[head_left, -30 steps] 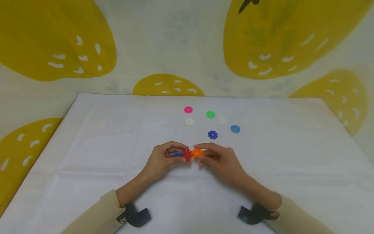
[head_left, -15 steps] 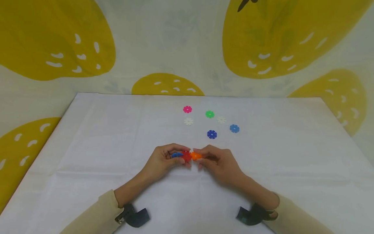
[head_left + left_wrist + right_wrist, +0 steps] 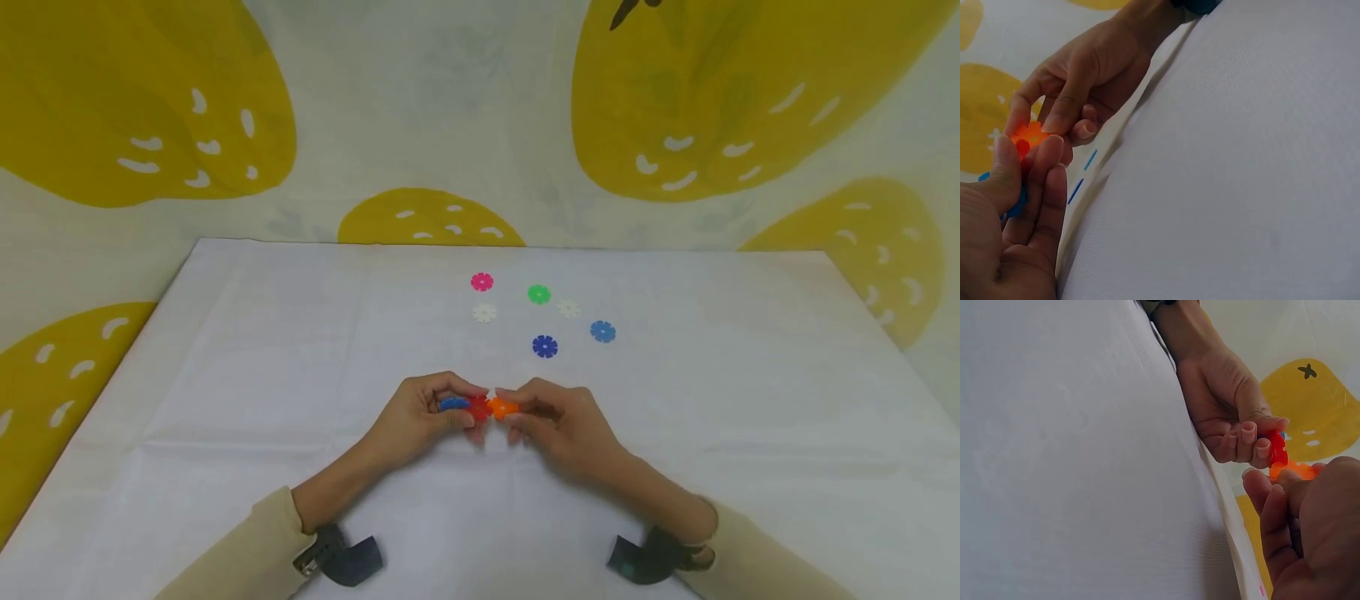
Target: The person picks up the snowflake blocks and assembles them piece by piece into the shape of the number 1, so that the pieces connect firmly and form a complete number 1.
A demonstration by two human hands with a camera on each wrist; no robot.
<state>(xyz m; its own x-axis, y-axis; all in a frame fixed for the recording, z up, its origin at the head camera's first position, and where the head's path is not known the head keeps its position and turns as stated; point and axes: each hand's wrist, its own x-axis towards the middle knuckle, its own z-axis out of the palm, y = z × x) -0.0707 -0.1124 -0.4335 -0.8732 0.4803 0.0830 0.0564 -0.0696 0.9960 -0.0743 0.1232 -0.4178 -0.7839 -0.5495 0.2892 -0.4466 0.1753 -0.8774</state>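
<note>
In the head view, my left hand (image 3: 416,417) pinches a red notched disc (image 3: 478,409) between thumb and fingers. A blue notched disc (image 3: 453,403) sits at the red one's left side, partly covered by the fingers. My right hand (image 3: 576,423) pinches an orange notched disc (image 3: 503,407), whose edge meets the red disc's edge. Both wrist views show the orange disc (image 3: 1030,134) lying at an angle to the red disc (image 3: 1278,449). How deeply their slots fit together is hidden by the fingertips.
Beyond the hands, several loose notched discs lie flat on the white-covered table (image 3: 262,350): pink (image 3: 482,282), green (image 3: 539,294), light blue (image 3: 603,332), dark blue (image 3: 545,347) and two white, one a white disc (image 3: 484,313). A lemon-patterned cloth (image 3: 435,108) hangs behind.
Both hands have come slightly nearer the person with the held discs. The orange disc has tilted, and the right fingers sit closer to the red disc. The loose discs stay put.
</note>
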